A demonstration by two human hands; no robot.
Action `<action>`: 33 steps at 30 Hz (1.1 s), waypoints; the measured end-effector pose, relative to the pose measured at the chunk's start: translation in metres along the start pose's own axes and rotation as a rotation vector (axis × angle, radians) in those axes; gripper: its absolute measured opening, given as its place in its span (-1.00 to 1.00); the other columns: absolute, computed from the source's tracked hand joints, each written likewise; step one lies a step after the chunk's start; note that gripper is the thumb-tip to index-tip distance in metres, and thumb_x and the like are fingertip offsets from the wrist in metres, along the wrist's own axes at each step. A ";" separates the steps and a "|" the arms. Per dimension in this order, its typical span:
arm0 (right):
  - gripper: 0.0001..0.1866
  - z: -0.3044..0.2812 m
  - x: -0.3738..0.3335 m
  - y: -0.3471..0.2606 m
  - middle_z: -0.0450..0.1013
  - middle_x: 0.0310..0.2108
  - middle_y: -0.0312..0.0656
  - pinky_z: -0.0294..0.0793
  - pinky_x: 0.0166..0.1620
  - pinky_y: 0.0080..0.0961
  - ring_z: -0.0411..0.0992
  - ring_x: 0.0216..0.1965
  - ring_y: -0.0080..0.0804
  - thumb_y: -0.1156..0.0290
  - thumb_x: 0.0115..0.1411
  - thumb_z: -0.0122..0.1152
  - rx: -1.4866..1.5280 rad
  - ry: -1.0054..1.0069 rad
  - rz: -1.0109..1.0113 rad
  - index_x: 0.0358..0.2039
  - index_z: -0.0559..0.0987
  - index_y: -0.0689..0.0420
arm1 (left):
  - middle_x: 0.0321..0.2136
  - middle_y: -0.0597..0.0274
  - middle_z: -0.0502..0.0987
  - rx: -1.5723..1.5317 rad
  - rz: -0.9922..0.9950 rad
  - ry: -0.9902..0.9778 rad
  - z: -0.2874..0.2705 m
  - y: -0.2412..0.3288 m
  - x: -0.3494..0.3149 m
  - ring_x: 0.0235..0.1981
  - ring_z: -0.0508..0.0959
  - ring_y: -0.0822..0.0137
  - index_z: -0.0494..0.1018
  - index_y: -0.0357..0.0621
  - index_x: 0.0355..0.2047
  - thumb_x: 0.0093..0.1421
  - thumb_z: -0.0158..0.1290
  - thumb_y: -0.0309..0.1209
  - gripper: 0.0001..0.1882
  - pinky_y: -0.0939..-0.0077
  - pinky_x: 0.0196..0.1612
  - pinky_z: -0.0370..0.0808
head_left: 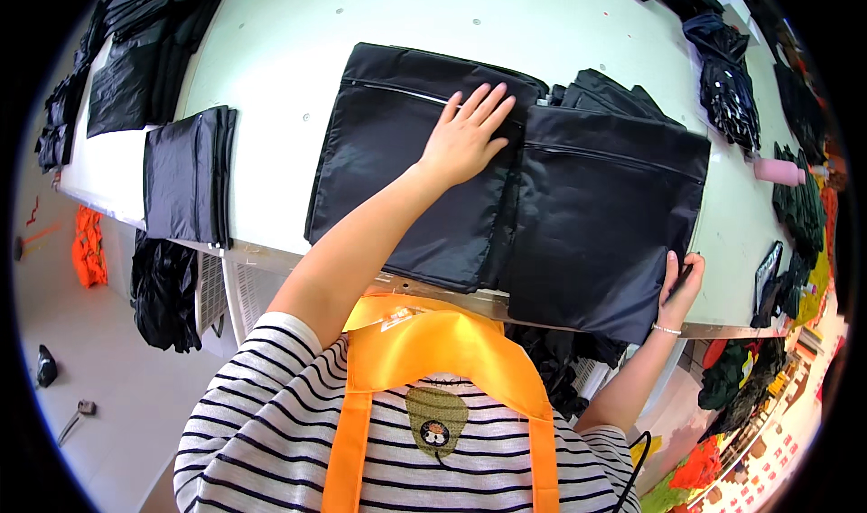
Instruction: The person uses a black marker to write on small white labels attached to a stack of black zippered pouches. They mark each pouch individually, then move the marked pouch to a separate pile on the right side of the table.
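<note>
- Fabric [88, 247], bright orange and bunched, is at the far left, lower than the table [271, 70], whose top is pale.
- Stacked black pieces [135, 84] lie overlapping at the table's upper left.
- Below the near edge of the table, a black bundle [165, 292] hangs in loose folds.
- Just above that edge lies 1 folded black stack [188, 177], its layers showing along the right side.
- Near the middle, the left black pile [461, 215] lies flat and squared, with a pale line running across its upper part.
- On this pile, near that line, the left hand [468, 136] rests palm down, fingers extended and spread, grasping nothing.
- Right beside it, the right black piece [610, 215] lies flat with a seam across its top; its lower edge reaches past the table's edge.
- Behind its top, crumpled black fabric [614, 93] sticks out.
- At its lower right corner, the right hand [682, 287] is curled around 1 slim dark object [677, 285]; whether it also pinches the corner, I cannot tell.
- Farther right are a dark bundle [722, 75] and 1 pink bottle [778, 172] lying on its side.
</note>
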State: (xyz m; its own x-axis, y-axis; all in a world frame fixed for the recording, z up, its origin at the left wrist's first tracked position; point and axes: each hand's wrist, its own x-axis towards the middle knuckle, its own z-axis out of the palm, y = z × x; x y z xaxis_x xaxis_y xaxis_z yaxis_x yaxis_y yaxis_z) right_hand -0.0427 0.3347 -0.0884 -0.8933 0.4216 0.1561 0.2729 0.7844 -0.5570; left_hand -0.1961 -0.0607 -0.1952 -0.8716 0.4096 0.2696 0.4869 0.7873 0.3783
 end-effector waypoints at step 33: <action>-0.87 0.282 -0.064 -0.189 0.39 -0.67 -0.29 0.34 -0.55 -0.66 0.33 -0.67 -0.63 0.55 0.05 0.30 0.659 -0.125 -0.204 -0.49 0.48 0.18 | 0.01 0.37 0.40 0.065 -0.112 -0.055 -0.027 -0.021 -0.093 -0.11 0.41 0.21 0.46 0.19 0.05 0.04 0.06 -0.42 -0.50 0.27 -0.07 0.34</action>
State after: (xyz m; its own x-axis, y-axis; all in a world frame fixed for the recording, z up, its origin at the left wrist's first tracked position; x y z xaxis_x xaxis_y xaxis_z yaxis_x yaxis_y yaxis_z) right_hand -0.1382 0.0307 -0.2232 -0.9488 0.2086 0.2373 -0.1430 0.3862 -0.9113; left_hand -0.1236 -0.1274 -0.2044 -0.9231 0.3404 0.1790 0.3829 0.8572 0.3444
